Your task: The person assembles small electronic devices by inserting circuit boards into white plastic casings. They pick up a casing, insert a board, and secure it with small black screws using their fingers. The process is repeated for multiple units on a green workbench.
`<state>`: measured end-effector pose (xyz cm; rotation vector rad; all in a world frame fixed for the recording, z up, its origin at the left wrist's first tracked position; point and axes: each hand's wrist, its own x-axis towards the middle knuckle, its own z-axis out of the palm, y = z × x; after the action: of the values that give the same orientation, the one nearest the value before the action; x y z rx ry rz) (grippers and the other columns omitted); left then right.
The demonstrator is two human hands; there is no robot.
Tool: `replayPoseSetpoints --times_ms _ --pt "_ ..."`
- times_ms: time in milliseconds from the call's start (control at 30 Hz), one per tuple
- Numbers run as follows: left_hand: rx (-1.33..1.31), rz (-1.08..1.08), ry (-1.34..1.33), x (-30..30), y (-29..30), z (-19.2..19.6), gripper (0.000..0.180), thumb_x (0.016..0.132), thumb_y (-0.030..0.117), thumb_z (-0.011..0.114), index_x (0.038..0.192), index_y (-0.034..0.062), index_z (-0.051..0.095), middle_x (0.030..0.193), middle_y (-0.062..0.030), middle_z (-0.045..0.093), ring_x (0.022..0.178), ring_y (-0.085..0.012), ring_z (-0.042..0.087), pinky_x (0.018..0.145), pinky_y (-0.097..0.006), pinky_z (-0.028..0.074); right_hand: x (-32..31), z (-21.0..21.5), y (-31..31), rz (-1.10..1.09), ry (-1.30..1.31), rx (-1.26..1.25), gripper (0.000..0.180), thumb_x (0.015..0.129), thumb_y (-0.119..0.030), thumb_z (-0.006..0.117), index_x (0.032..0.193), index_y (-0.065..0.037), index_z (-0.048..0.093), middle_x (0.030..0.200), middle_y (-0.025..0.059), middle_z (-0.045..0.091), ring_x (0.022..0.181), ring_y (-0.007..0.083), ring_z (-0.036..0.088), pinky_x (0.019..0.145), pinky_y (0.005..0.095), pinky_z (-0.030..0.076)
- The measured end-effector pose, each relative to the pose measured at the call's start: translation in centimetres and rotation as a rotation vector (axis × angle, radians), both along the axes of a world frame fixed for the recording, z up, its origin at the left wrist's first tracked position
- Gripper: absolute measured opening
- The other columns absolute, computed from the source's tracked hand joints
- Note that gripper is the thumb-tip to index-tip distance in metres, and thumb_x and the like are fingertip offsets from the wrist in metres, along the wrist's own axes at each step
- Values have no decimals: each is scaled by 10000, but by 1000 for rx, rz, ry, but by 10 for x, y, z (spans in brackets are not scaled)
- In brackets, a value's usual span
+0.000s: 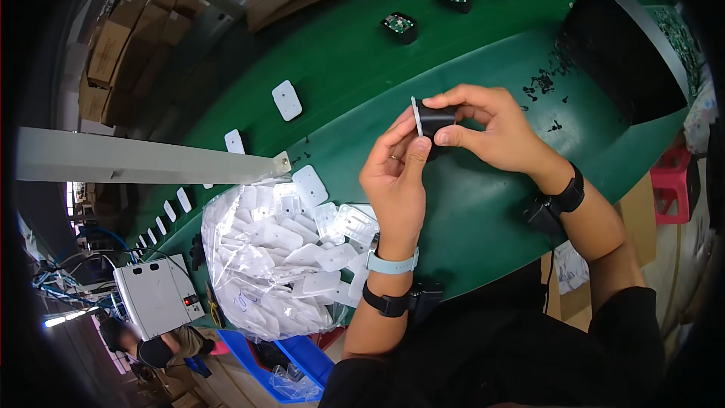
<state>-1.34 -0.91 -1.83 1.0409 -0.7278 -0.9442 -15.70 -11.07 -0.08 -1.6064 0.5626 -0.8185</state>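
Note:
Over the green work surface (476, 219), my two hands hold a small black plastic housing (436, 118) with a flat white cover plate (416, 115) against its left face. My right hand (495, 127) grips the housing from the right, thumb below and fingers above. Fingers and thumb of my left hand (397, 170) pinch the white plate's lower part from the left. The plate stands on edge to me, so its face is hidden. Whether it is fastened to the housing cannot be seen.
A clear plastic bag (257, 272) of many white covers lies left of my left forearm. Several black housings with circuit boards (399, 25) and loose white covers (286, 100) sit on the green conveyor belt. Small black parts (542, 83) lie scattered near a black bin (623, 53). A metal beam (151, 155) juts in at left.

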Motion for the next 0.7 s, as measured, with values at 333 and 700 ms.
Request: replayPoseSetpoints --times_ms 333,700 --pt "-27 -27 45 0 -1 5 366 959 -9 644 1317 -46 580 1264 -154 663 1169 -212 643 1006 -329 514 1 0 1 -39 -68 -44 310 864 -17 756 1166 10 695 1045 78 727 863 119 652 784 282 562" --pt "-3 -31 -17 -1 -1 -4 354 938 -28 665 1286 -44 598 1330 -167 615 1185 -248 640 1011 -341 527 -2 -4 -2 -11 -55 -71 315 854 2 755 1162 19 691 1078 95 722 938 145 676 841 292 565"
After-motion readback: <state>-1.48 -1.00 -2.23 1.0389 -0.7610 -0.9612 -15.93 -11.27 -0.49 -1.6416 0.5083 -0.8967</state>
